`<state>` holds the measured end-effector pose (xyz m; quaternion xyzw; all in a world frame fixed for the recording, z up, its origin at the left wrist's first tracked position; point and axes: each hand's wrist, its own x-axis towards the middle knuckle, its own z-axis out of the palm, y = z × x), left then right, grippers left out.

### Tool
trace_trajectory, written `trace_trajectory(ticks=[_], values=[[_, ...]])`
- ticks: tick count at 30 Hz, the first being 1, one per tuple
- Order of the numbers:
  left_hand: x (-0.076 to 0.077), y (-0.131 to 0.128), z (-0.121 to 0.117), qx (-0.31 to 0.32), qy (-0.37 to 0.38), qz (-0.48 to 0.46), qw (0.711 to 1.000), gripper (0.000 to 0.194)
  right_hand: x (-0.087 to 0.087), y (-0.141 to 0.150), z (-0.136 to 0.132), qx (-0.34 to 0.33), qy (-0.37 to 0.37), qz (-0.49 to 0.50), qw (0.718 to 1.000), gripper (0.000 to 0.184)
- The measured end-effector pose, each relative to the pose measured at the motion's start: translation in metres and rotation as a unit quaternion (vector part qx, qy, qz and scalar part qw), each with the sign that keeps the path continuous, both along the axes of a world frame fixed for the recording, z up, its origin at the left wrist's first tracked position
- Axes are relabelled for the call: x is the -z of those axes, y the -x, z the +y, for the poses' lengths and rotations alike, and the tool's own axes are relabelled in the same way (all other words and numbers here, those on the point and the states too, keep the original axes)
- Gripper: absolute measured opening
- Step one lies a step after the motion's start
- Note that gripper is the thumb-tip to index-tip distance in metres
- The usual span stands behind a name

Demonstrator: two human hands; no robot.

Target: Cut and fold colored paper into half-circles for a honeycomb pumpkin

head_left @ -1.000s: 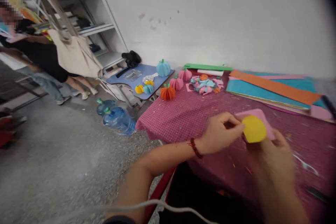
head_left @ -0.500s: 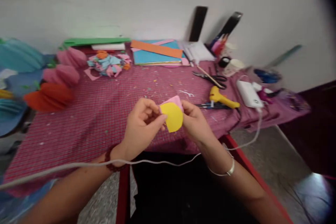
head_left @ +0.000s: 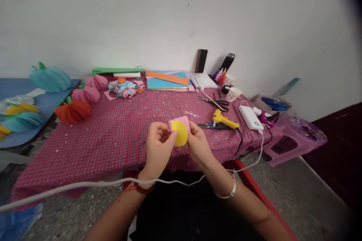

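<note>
The left hand [head_left: 159, 148] and right hand [head_left: 199, 144] pinch a stacked yellow piece [head_left: 180, 134] and pink piece [head_left: 184, 120] from opposite sides — yellow uppermost — above the near tablecloth [head_left: 113, 143]. A glue gun [head_left: 224, 120] lies right.

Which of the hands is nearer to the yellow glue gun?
Right: the right hand is to the left of the glue gun, and the left hand is farther left, past the yellow paper.
</note>
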<state>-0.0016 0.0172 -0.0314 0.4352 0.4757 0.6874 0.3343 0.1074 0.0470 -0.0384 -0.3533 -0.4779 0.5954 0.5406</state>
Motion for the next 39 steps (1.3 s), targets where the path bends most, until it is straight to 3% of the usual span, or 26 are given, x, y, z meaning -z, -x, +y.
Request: trace_trajectory(ticks=[5,13,20,28,34,39], values=[[0.001,0.0,0.001,-0.016,0.018,0.016,1.0,0.016,0.004,0.006,0.0,0.039,-0.033,-0.01,0.999,0.014],[0.0,-0.005,0.021,-0.052,-0.061,0.164,0.983,0.01,0.007,-0.001,0.019,0.065,-0.07,-0.027,0.995,0.009],[-0.011,-0.038,0.029,-0.05,0.005,0.105,0.993,0.012,0.002,-0.024,0.022,0.104,-0.096,-0.041,0.989,0.011],[-0.005,-0.068,0.02,-0.036,-0.003,0.052,0.998,0.012,-0.007,-0.047,0.005,0.169,-0.151,-0.089,0.97,0.021],[-0.001,-0.071,0.014,-0.055,-0.014,0.062,0.996,0.012,0.002,-0.041,0.006,0.147,-0.124,-0.005,0.981,0.007],[0.012,-0.063,0.009,-0.1,-0.053,0.144,0.983,0.006,0.004,-0.03,0.006,0.141,-0.089,0.053,0.985,0.008]])
